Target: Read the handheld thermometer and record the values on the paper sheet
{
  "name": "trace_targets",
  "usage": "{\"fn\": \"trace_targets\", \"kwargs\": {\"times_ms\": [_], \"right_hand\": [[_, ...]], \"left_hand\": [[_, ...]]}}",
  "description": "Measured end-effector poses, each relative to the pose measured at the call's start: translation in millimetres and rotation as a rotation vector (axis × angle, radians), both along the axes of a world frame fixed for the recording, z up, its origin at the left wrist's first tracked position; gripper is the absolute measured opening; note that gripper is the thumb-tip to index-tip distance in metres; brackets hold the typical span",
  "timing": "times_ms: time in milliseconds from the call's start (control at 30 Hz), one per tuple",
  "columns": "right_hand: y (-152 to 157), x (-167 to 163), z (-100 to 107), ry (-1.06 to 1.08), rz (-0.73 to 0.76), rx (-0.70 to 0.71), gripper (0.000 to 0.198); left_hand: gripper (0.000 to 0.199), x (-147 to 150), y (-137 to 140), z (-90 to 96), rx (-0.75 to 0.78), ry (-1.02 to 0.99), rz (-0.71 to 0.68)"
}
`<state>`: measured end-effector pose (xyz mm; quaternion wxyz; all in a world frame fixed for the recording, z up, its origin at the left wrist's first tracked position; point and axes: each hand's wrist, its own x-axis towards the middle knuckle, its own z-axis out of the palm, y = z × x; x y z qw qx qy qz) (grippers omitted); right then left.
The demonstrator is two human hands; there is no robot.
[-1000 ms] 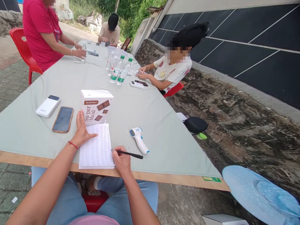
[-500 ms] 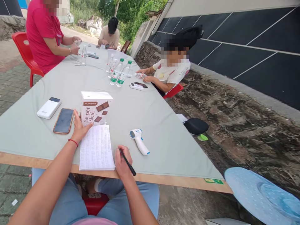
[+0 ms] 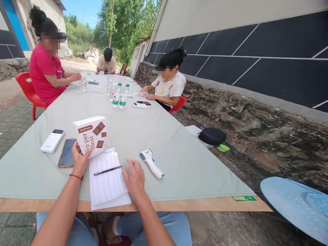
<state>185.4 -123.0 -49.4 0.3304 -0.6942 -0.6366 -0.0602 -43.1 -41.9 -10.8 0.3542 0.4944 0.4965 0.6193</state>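
My left hand (image 3: 81, 160) grips the lower left of a white and brown meal box (image 3: 92, 136), which is tilted above the top of the written sheets. On those sheets of paper (image 3: 106, 191) lies a black pen (image 3: 107, 170), its right end close to my fingers. My right hand (image 3: 134, 177) is open beside the pen, holding nothing, at the right edge of the paper. A phone (image 3: 67, 153) lies just left of my left hand. To the right of my right hand rests a white and blue infrared thermometer (image 3: 151, 163).
A white power bank (image 3: 52, 140) lies at the left. Several water bottles (image 3: 120, 96) stand mid-table. Three other people sit around the cloth-covered table (image 3: 194, 171). A black case (image 3: 212, 136) and a light blue hat (image 3: 294, 205) are off the right side.
The pen has left my right hand and now lies on the paper. My left hand has closed on the box and tilted it. The view has tipped upward.
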Motion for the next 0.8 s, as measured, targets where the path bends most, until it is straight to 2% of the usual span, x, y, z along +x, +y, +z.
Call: {"fn": "trace_targets", "kwargs": {"times_ms": [100, 167, 267, 333, 367, 467, 533, 567, 667, 733, 800], "right_hand": [[7, 38, 3, -0.018, -0.245, -0.057, 0.046], [11, 66, 6, -0.018, -0.371, -0.223, 0.052], [18, 96, 10, 0.036, -0.367, -0.471, 0.045], [19, 102, 13, 0.134, -0.331, -0.512, 0.035], [18, 101, 15, 0.22, -0.312, -0.481, 0.033], [8, 79, 32, 0.597, -0.209, -0.203, 0.038], [-3, 52, 53, 0.826, -0.127, 0.013, 0.044], [-9, 38, 65, 0.908, -0.058, 0.058, 0.041], [-22, -3, 97, 1.136, 0.286, -0.018, 0.024], [-25, -25, 108, 1.231, 0.376, -0.054, 0.022], [-23, -40, 109, 1.304, 0.377, -0.062, 0.026]], "left_hand": [[0.069, 7, -9, 11.4, -0.089, -0.256, -0.107], [0.064, 14, -13, 17.4, -0.166, -0.375, -0.223], [0.065, 20, -18, 22.3, -0.255, -0.438, -0.341], [0.07, 21, -21, 23.6, -0.281, -0.442, -0.377], [0.072, 21, -22, 24.1, -0.291, -0.438, -0.391], [0.071, 20, -26, 25.3, -0.316, -0.415, -0.423], [0.069, 20, -28, 25.8, -0.327, -0.402, -0.451], [0.069, 20, -28, 25.8, -0.332, -0.393, -0.464], [0.072, 21, -27, 24.2, -0.347, -0.352, -0.479], [0.074, 20, -25, 22.2, -0.348, -0.32, -0.474], [0.073, 18, -23, 20.3, -0.333, -0.296, -0.469]]}}
